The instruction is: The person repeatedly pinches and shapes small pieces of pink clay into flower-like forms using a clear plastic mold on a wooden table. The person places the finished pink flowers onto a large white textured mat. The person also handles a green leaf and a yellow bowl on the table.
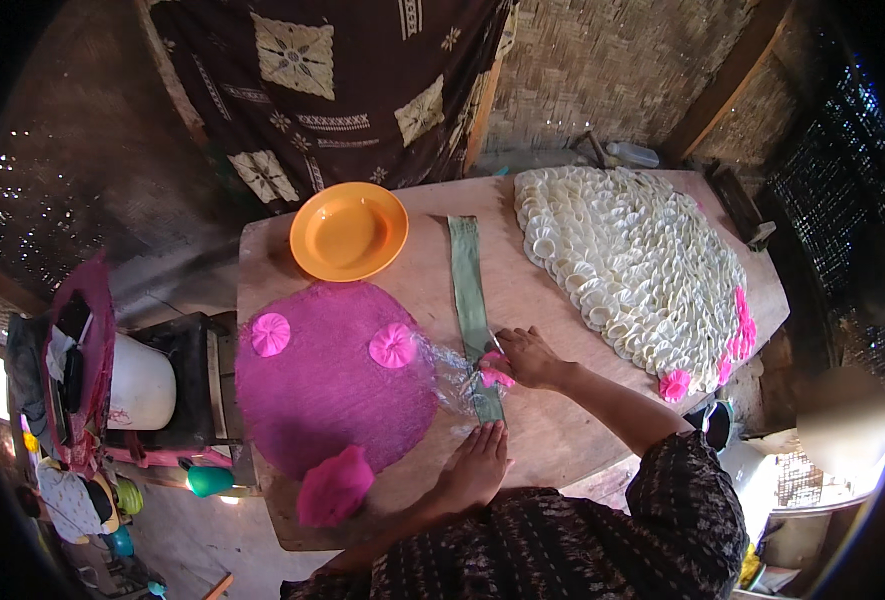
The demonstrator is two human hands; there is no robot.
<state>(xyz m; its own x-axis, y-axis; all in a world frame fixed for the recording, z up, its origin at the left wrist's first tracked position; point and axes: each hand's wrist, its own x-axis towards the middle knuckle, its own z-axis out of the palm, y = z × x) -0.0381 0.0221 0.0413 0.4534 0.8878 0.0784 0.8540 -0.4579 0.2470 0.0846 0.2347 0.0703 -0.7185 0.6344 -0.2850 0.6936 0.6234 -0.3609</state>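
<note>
A long, flat green strip that looks like leaf runs down the middle of the wooden table. Near its lower end my left hand lies with the fingers stretched out, fingertips at the strip's edge. My right hand is bent over a small bright pink piece on the strip, its fingers closed about it. A thin pale edge shows by those fingertips, too small to name. Crumpled clear plastic lies left of the strip. Two pleated pink rounds rest on a round magenta surface.
An orange plate stands at the table's back left. A crumpled magenta piece sits at the front left edge. Overlapping cream-white discs cover the right side, with pink ones along their near edge. A white bucket stands left of the table.
</note>
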